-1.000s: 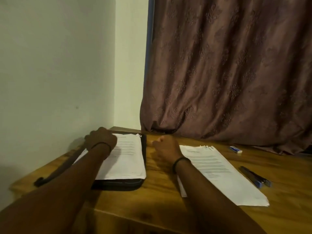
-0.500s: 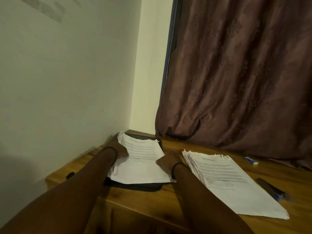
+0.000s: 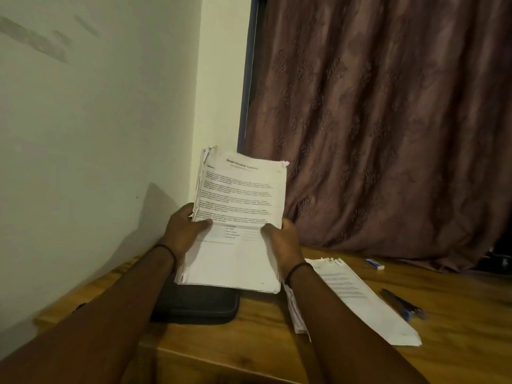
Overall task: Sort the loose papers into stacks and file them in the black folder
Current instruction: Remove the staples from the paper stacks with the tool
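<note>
White printed paper stack (image 3: pixel 241 195) tilted up over black zipped folder (image 3: pixel 199 303), left grip (image 3: pixel 182 231) and right grip (image 3: pixel 281 239) pinching its sides; tap bottom edge square before filing.

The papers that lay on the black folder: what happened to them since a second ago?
The left hand and right hand gripped the paper stack by its sides and tilted it up from lying flat on the black folder. The second stack, pens and eraser stayed put.
</note>
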Demonstrator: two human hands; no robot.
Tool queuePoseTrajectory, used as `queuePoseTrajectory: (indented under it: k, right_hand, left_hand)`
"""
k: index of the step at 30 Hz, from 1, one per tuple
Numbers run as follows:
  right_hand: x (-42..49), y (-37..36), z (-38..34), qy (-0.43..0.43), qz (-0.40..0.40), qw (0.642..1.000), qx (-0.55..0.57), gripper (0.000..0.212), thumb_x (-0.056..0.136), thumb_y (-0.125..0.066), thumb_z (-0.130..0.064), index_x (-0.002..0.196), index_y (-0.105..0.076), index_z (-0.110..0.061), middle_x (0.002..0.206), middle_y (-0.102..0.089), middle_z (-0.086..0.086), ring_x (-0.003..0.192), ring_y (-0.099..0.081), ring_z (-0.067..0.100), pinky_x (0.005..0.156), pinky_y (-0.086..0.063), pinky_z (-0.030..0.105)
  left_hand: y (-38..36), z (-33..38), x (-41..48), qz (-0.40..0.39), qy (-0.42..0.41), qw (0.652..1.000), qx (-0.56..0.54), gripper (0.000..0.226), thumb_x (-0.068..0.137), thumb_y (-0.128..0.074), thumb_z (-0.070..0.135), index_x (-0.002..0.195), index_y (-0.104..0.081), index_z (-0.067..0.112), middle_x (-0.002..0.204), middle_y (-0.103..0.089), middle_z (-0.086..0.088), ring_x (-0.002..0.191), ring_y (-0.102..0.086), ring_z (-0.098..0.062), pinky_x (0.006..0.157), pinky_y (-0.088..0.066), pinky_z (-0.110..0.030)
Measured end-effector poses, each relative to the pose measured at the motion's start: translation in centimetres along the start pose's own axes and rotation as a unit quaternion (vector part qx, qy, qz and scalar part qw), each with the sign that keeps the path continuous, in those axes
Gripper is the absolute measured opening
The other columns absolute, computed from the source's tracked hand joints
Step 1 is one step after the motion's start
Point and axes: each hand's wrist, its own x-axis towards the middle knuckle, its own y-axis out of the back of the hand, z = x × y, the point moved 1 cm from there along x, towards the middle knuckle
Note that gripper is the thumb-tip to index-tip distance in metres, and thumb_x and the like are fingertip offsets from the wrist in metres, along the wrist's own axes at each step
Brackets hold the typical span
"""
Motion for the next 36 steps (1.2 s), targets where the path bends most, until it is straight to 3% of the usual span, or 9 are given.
queuePoseTrajectory:
  k: [8, 14, 20, 24, 28, 31, 33, 35, 36]
  right_hand:
    - [-1.6, 1.8, -2.1, 0.126, 0.065, 0.990, -0.004, 0.023, 0.092, -0.068, -0.018, 0.115, -0.067, -0.014, 0.111, -0.073, 0.000, 0.103, -0.069, 0.019, 0.094, -0.055, 0.043]
    - [-2.3, 4.0, -2.9, 0.134, 0.064, 0.989, -0.003, 0.031, 0.090, -0.071, -0.019, 0.119, -0.065, -0.010, 0.112, -0.072, 0.002, 0.102, -0.070, 0.018, 0.091, -0.057, 0.041]
    - [-3.2, 5.6, -0.7, 0.140, 0.089, 0.986, -0.013, 0.034, 0.089, -0.071, -0.012, 0.122, -0.065, -0.007, 0.114, -0.072, 0.004, 0.105, -0.069, 0.018, 0.094, -0.055, 0.043]
    - [-1.6, 7.4, -3.6, 0.137, 0.043, 0.989, -0.029, 0.027, 0.088, -0.069, -0.003, 0.116, -0.067, -0.003, 0.103, -0.075, 0.007, 0.095, -0.072, 0.024, 0.083, -0.059, 0.041]
    - [-1.2, 10.8, -8.2, 0.114, -0.037, 0.984, -0.129, 0.019, 0.086, -0.067, 0.007, 0.105, -0.067, 0.003, 0.083, -0.073, 0.000, 0.067, -0.071, 0.005, 0.063, -0.054, 0.021]
    - [0.5, 14.1, -9.5, 0.106, 0.011, 0.929, -0.354, 0.025, 0.078, -0.082, -0.015, 0.099, -0.068, -0.012, 0.090, -0.073, 0.002, 0.071, -0.070, 0.009, 0.063, -0.055, 0.023]
    - [1.6, 15.2, -8.3, 0.123, 0.106, 0.824, -0.542, 0.045, 0.071, -0.086, -0.029, 0.106, -0.060, -0.020, 0.102, -0.069, 0.001, 0.089, -0.066, 0.021, 0.078, -0.055, 0.038]
    - [1.3, 14.8, -5.8, 0.198, 0.179, 0.741, -0.616, 0.042, 0.074, -0.081, -0.034, 0.107, -0.057, -0.024, 0.105, -0.065, 0.000, 0.096, -0.060, 0.024, 0.084, -0.050, 0.041]
    - [0.6, 13.9, -4.6, 0.238, 0.177, 0.745, -0.598, 0.034, 0.079, -0.077, -0.033, 0.106, -0.059, -0.024, 0.105, -0.065, 0.000, 0.096, -0.059, 0.022, 0.084, -0.049, 0.038]
  left_hand:
    - [-3.8, 3.1, -1.2, -0.019, -0.019, 0.996, -0.090, 0.023, 0.087, -0.069, 0.007, 0.109, -0.065, 0.015, 0.092, -0.070, 0.008, 0.075, -0.069, -0.004, 0.060, -0.053, -0.013]
    - [-5.1, 3.3, -1.9, -0.030, -0.015, 0.993, -0.111, 0.027, 0.084, -0.072, 0.012, 0.112, -0.068, 0.013, 0.101, -0.073, 0.000, 0.089, -0.071, -0.017, 0.080, -0.056, -0.028]
    - [-6.2, 2.7, -2.3, -0.036, -0.024, 0.998, -0.056, 0.016, 0.090, -0.067, 0.014, 0.106, -0.067, 0.014, 0.091, -0.071, 0.007, 0.082, -0.068, -0.008, 0.072, -0.054, -0.015]
    - [-7.3, 5.1, -1.1, -0.047, 0.004, 0.989, -0.137, 0.015, 0.091, -0.065, 0.015, 0.105, -0.069, 0.013, 0.101, -0.074, -0.007, 0.092, -0.071, -0.026, 0.081, -0.058, -0.033]
    - [-8.8, 6.2, 0.5, -0.078, 0.078, 0.975, -0.194, 0.018, 0.092, -0.064, 0.020, 0.107, -0.069, 0.011, 0.106, -0.073, -0.012, 0.089, -0.071, -0.028, 0.072, -0.059, -0.035]
    - [-10.8, 3.9, 0.2, -0.112, 0.162, 0.951, -0.240, 0.024, 0.096, -0.058, 0.017, 0.115, -0.066, 0.006, 0.113, -0.070, -0.017, 0.092, -0.069, -0.030, 0.074, -0.059, -0.039]
    - [-12.6, 1.3, -0.7, -0.116, 0.205, 0.936, -0.261, 0.030, 0.099, -0.052, 0.014, 0.125, -0.059, 0.002, 0.114, -0.069, -0.016, 0.090, -0.069, -0.029, 0.066, -0.061, -0.039]
    - [-14.4, -1.4, -2.1, -0.099, 0.251, 0.921, -0.280, 0.032, 0.102, -0.047, 0.013, 0.129, -0.055, 0.000, 0.114, -0.067, -0.017, 0.092, -0.067, -0.031, 0.064, -0.061, -0.040]
    - [-15.3, -2.8, -2.8, -0.090, 0.273, 0.912, -0.294, 0.032, 0.102, -0.045, 0.013, 0.131, -0.053, 0.000, 0.119, -0.065, -0.019, 0.097, -0.066, -0.034, 0.070, -0.060, -0.044]
